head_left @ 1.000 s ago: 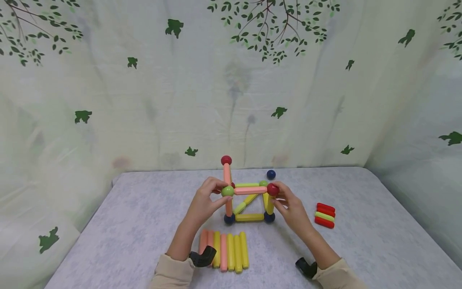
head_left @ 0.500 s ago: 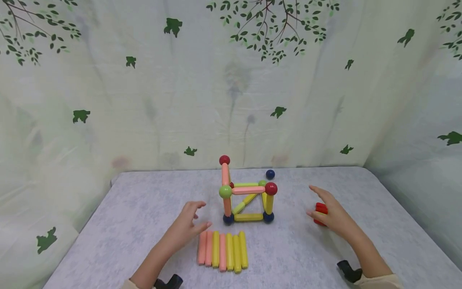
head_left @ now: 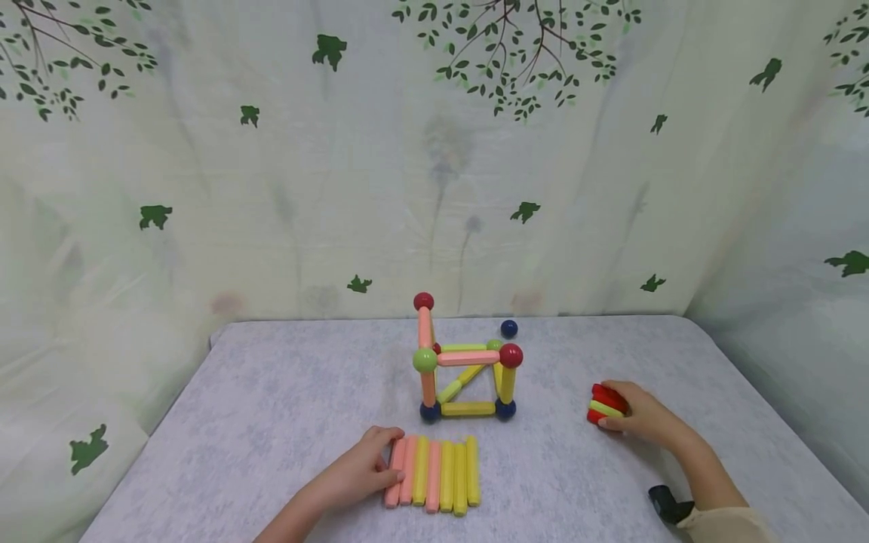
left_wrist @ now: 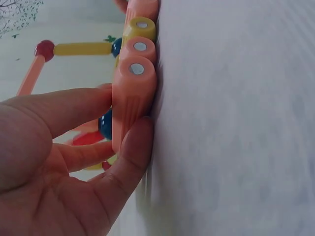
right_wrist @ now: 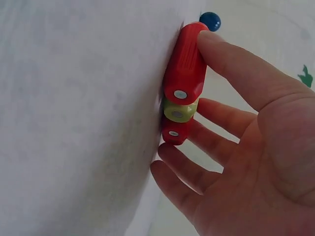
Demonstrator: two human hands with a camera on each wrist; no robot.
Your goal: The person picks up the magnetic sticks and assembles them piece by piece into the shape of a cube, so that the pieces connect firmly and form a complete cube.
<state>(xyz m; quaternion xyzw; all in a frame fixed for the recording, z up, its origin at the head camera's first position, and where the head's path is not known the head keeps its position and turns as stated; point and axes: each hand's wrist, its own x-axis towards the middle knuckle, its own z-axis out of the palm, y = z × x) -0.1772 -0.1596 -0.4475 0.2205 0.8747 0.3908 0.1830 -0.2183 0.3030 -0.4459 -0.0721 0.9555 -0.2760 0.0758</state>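
My left hand (head_left: 360,471) is at the left end of a row of pink and yellow magnetic sticks (head_left: 434,477). Its thumb and fingers pinch the outermost pink magnetic stick (left_wrist: 132,88), which lies on the table. At the right, my right hand (head_left: 648,415) grips a small stack of short red and lime magnetic sticks (head_left: 606,407). In the right wrist view, the thumb presses the nearest red stick (right_wrist: 186,64); other fingers reach behind the lime stick (right_wrist: 180,110) and a second red one (right_wrist: 174,132). Part of the stack is hidden.
A frame of magnetic sticks and balls (head_left: 468,408) stands mid-table, with a red ball (head_left: 424,302) on its tall left post. A loose dark blue ball (head_left: 509,329) lies behind it. A leaf-patterned cloth (head_left: 305,188) hangs beyond the grey table (head_left: 285,377).
Both hands have left the frame of sticks and balls. The left reached the long sticks, and their row shifted slightly right. The right moved outward and took hold of the short sticks.
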